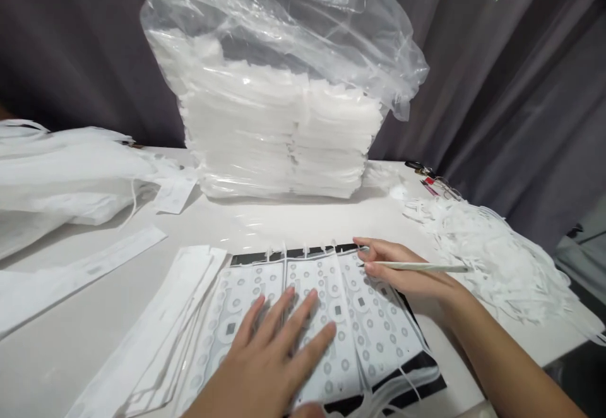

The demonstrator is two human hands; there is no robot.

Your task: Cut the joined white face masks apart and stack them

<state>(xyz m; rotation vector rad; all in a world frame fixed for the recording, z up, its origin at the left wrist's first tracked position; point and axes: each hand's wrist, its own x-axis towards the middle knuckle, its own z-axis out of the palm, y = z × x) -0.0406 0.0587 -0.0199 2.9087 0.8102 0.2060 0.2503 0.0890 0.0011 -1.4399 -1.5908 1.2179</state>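
Observation:
My left hand (279, 348) lies flat with its fingers spread on thin white printed sheets (348, 352), which carry grey rings and small dark squares. The sheets lie side by side over a black board (430, 370) whose edges show at the back and front right. In my right hand (402, 269) a slim white pencil (426, 267) is held between thumb and fingers, its tip towards the back right corner of the sheets. The index finger reaches the board's back edge. Narrow white tabs (305, 252) stick out past the sheets along that edge.
A clear plastic bag (284, 121) with a tall stack of white sheets stands behind the board. White strips (151, 329) lie on the left, beside a larger white pile (71, 172). Thin white offcuts (502, 260) are heaped at right, with small items (430, 184) behind.

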